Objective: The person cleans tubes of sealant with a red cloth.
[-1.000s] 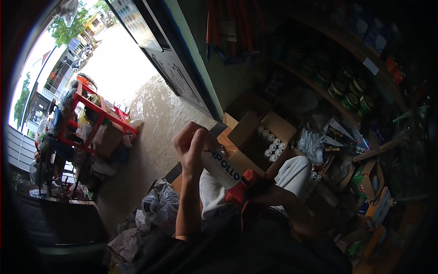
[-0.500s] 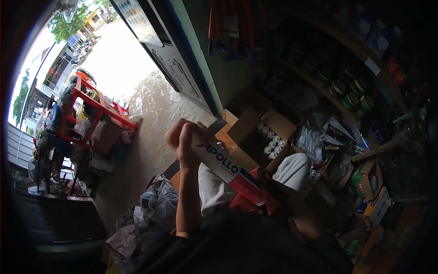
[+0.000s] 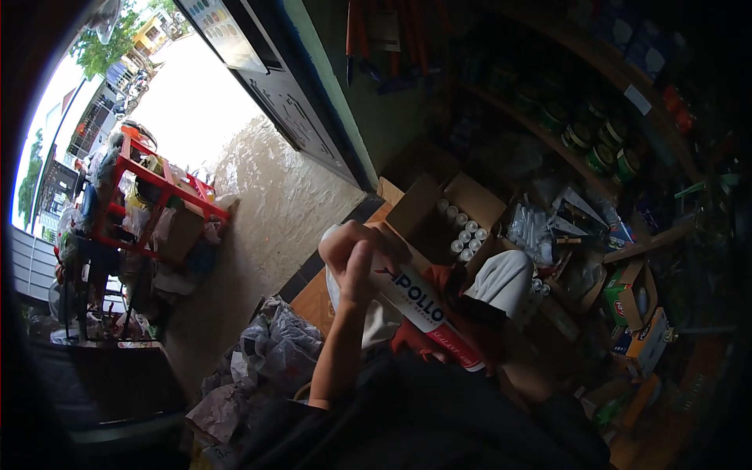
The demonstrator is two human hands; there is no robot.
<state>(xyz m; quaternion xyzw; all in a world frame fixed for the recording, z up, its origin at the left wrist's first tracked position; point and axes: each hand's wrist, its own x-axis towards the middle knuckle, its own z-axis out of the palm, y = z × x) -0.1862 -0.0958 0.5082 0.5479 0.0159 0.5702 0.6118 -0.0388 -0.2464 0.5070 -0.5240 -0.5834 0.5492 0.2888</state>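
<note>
The left hand (image 3: 356, 258) is curled into a near fist round the upper end of a tube (image 3: 415, 296), its thumb laid along the smooth wall and its fingers folded over the top. The tube is a straight, slim cylinder with a slight sheen, white with dark "APOLLO" lettering, turning to a red band with pale print lower down. It slants across the person's lap, its red end down and to the right. Red and black fabric (image 3: 449, 280), soft and creased, lies against both long sides of the tube. The right hand (image 3: 484, 325) is there too, in deep shadow; whether its fingers grip tightly or only cup the tube, I cannot tell.

Just beyond the lap stands an open cardboard box (image 3: 415, 205), matt brown with stiff flaps folded outward. Inside, a cluster of white cylinders (image 3: 464, 235) shows round, glossy ends, packed side by side. To the right of the box lies a loose heap of clear plastic pieces (image 3: 533, 233), long and shiny. The person's pale grey trousers (image 3: 501, 288) bunch in soft folds at the knee.

Near the left forearm, crumpled plastic bags (image 3: 278, 337) form a thin, wrinkled mound. Farther off stand a hard-edged red frame (image 3: 164, 178) and, on a shelf, squat round green tins (image 3: 601, 155).
</note>
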